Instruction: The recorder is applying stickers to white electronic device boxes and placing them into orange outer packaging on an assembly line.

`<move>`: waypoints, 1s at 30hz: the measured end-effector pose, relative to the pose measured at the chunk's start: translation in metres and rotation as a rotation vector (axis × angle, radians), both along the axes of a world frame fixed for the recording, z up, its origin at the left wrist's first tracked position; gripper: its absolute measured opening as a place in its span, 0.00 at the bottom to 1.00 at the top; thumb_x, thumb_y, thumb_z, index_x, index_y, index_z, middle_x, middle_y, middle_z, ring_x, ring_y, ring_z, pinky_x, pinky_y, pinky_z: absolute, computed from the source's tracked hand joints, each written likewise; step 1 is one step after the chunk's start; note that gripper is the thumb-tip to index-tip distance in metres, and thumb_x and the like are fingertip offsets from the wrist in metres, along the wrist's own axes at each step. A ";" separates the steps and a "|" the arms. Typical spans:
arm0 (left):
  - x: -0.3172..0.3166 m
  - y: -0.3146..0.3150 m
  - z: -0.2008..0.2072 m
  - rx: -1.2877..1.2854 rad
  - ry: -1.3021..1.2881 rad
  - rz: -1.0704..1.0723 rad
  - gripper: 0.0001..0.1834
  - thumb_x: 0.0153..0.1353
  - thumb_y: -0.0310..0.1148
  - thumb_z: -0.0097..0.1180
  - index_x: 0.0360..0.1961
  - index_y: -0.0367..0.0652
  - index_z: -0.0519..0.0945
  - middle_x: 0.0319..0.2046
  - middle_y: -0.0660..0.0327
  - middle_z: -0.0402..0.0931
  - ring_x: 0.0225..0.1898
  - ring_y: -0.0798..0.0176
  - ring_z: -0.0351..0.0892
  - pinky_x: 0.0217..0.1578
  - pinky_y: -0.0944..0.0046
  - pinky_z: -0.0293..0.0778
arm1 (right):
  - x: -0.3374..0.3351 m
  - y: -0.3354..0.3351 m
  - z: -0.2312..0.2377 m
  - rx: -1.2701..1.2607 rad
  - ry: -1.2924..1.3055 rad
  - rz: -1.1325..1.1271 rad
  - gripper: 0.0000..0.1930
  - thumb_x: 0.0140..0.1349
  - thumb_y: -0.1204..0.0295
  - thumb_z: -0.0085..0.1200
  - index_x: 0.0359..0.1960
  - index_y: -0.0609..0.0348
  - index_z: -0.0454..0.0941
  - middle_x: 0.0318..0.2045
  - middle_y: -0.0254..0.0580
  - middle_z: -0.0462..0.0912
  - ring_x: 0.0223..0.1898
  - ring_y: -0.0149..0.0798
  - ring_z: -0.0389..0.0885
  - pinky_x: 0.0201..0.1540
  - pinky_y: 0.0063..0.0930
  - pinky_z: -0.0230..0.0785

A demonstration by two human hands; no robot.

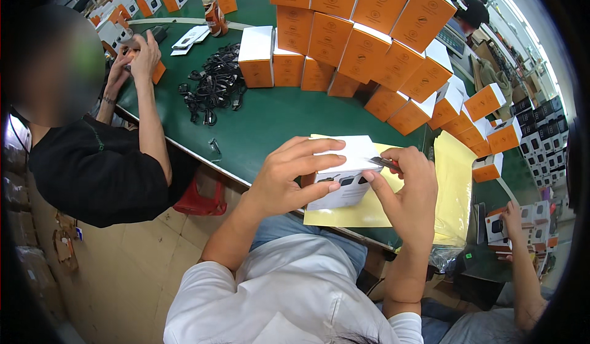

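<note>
A white box (353, 150) with product pictures on its side rests on yellow sheets (369, 218) at the table's near edge. My left hand (299, 175) grips its left end, fingers spread over the top and thumb along the near side. In my right hand (405, 190) is a small utility knife (388, 163) with a dark blade and a bit of red on it. The blade points left and meets the box's top near its right edge. My right thumb presses against the box's near side.
Orange-and-white boxes (332, 36) stand stacked beyond my hands. Coiled black cables (216, 76) lie on the green table (276, 116), with a bottle (213, 14) behind. A co-worker (104, 166) sits at left near a red stool (203, 199); another person's arm (521, 264) reaches in at right.
</note>
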State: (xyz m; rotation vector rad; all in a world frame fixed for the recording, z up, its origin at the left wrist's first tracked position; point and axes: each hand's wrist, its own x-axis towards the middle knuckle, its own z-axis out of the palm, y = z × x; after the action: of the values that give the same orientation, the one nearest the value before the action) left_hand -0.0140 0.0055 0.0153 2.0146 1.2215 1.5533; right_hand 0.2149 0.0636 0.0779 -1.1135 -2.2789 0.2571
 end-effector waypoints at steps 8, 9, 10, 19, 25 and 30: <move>0.000 -0.004 -0.003 0.006 0.098 0.016 0.23 0.47 0.28 0.76 0.48 0.42 0.88 0.56 0.54 0.85 0.51 0.49 0.84 0.53 0.54 0.78 | 0.006 0.008 0.013 0.068 -0.057 0.059 0.05 0.62 0.69 0.67 0.36 0.53 0.84 0.33 0.35 0.81 0.37 0.41 0.78 0.43 0.37 0.61; 0.001 -0.003 -0.004 0.018 0.105 0.026 0.23 0.47 0.28 0.76 0.48 0.42 0.88 0.56 0.54 0.85 0.51 0.49 0.83 0.53 0.54 0.78 | 0.005 0.007 0.013 0.067 -0.058 0.060 0.05 0.62 0.69 0.67 0.36 0.53 0.84 0.33 0.35 0.81 0.37 0.41 0.78 0.43 0.37 0.61; 0.002 -0.003 -0.005 0.030 0.111 0.035 0.23 0.47 0.28 0.76 0.48 0.42 0.88 0.56 0.54 0.85 0.52 0.48 0.83 0.54 0.54 0.78 | 0.004 0.007 0.013 0.065 -0.026 0.049 0.03 0.62 0.70 0.66 0.34 0.53 0.84 0.32 0.34 0.81 0.36 0.41 0.77 0.42 0.37 0.61; 0.005 0.003 0.004 0.132 0.114 0.084 0.22 0.48 0.29 0.76 0.48 0.43 0.88 0.56 0.54 0.84 0.51 0.48 0.84 0.53 0.54 0.78 | 0.000 0.009 0.007 0.177 0.180 -0.045 0.03 0.61 0.75 0.66 0.33 0.56 0.84 0.31 0.35 0.82 0.35 0.39 0.77 0.42 0.35 0.62; -0.004 0.005 -0.013 0.027 0.078 0.097 0.21 0.50 0.28 0.75 0.47 0.42 0.88 0.56 0.54 0.84 0.51 0.49 0.83 0.51 0.56 0.78 | 0.009 0.002 0.022 -0.067 0.269 0.034 0.03 0.59 0.76 0.66 0.31 0.57 0.83 0.29 0.37 0.82 0.31 0.38 0.76 0.38 0.33 0.63; -0.003 0.006 -0.015 -0.009 0.018 0.065 0.21 0.50 0.28 0.76 0.47 0.42 0.88 0.56 0.54 0.85 0.52 0.49 0.83 0.52 0.56 0.78 | -0.003 0.004 0.015 -0.039 0.037 0.113 0.03 0.58 0.71 0.67 0.30 0.54 0.85 0.27 0.33 0.81 0.30 0.39 0.77 0.38 0.34 0.59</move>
State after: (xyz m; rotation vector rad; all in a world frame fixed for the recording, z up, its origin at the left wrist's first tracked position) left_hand -0.0167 0.0110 0.0005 2.0063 1.3109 1.5590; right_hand 0.2121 0.0676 0.0925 -0.9920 -2.3166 0.3654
